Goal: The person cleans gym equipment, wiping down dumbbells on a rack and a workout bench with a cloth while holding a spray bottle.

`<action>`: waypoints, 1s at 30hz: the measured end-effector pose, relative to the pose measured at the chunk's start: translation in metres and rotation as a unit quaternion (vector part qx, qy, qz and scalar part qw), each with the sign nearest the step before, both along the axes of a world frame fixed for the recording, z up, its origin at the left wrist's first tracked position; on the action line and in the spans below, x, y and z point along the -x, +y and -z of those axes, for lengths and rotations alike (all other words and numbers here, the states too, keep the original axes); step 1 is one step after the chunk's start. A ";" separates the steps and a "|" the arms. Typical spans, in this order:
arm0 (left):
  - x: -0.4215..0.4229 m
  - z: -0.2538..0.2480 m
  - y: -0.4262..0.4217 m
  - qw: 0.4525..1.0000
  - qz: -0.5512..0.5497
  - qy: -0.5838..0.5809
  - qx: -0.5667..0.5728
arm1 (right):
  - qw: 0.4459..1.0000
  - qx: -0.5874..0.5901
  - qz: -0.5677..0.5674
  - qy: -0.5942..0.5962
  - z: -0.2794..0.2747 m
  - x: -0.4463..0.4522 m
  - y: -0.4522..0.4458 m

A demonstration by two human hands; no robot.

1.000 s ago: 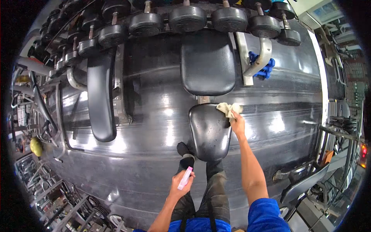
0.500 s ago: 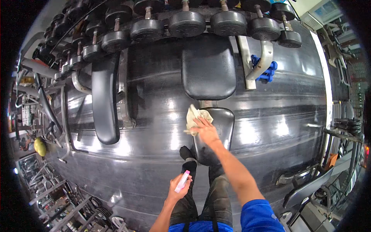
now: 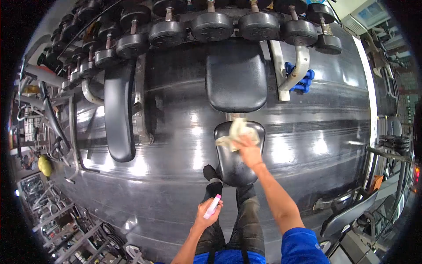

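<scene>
My right hand (image 3: 249, 151) presses a cream cloth (image 3: 239, 132) onto the far part of a black padded bench seat (image 3: 239, 171). The hand is slightly blurred, and part of the cloth bunches up under the fingers. Beyond the seat lies the bench's larger black backrest pad (image 3: 236, 79). Low in front of my legs, my left hand (image 3: 208, 213) is closed around a small white and pink bottle (image 3: 212, 207), its pink end pointing up and away.
A rack of black dumbbells (image 3: 212, 26) spans the far side. Another black bench (image 3: 118, 119) stands at left. Small blue dumbbells (image 3: 303, 81) sit by a rack leg (image 3: 278, 70). Gym machines line both sides, and a yellow ball (image 3: 45, 165) is at far left.
My right hand has swept the cloth rightward across the seat, from its left edge toward its middle. My left hand still holds the bottle and has shifted only slightly.
</scene>
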State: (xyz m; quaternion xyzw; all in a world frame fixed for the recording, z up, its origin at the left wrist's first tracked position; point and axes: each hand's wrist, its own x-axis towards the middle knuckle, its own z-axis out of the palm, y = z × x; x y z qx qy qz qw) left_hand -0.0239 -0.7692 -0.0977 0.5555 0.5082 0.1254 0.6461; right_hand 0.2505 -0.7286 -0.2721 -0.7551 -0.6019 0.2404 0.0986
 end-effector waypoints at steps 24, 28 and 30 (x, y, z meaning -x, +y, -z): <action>-0.015 -0.014 -0.017 0.999 0.012 -0.018 -0.050 | 0.988 -0.091 -0.098 0.077 -0.001 0.032 -0.043; -0.013 -0.022 -0.006 1.000 -0.003 -0.002 -0.030 | 0.982 -0.050 -0.180 0.041 0.003 0.102 -0.012; -0.009 -0.026 -0.006 1.000 -0.012 0.001 -0.024 | 0.977 -0.047 -0.202 0.039 -0.002 0.100 -0.014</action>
